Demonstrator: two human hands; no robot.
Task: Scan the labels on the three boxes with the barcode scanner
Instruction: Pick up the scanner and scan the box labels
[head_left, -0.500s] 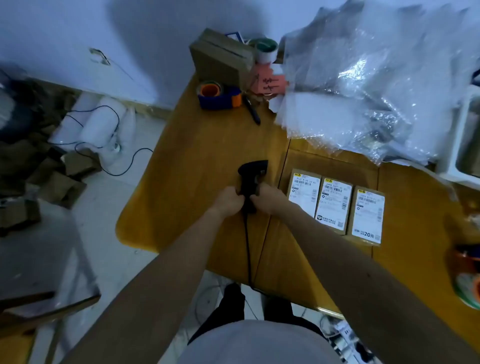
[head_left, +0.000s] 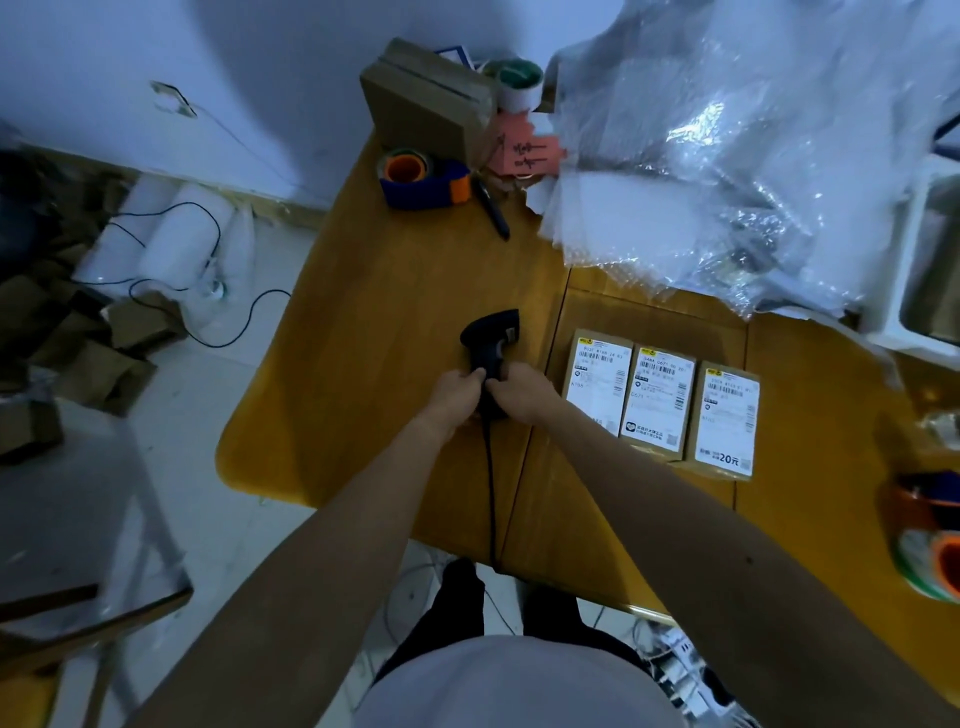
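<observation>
A black barcode scanner (head_left: 491, 340) with a black cable (head_left: 490, 488) is over the wooden table (head_left: 374, 312). My left hand (head_left: 457, 392) and my right hand (head_left: 522, 392) both grip its handle from either side. Its head points away from me. Just right of my hands three flat cardboard boxes lie side by side, each with a white label facing up: the left box (head_left: 597, 382), the middle box (head_left: 655, 400) and the right box (head_left: 726, 421).
At the table's far end are a blue and orange tape dispenser (head_left: 423, 179), a cardboard box (head_left: 426, 98), a pen (head_left: 491, 208) and pink notes (head_left: 524, 153). A heap of bubble wrap (head_left: 737, 156) covers the far right. Tape rolls (head_left: 932, 540) sit at the right edge.
The scanner and both hands have stayed almost in place on the handle; nothing has visibly moved among the boxes.
</observation>
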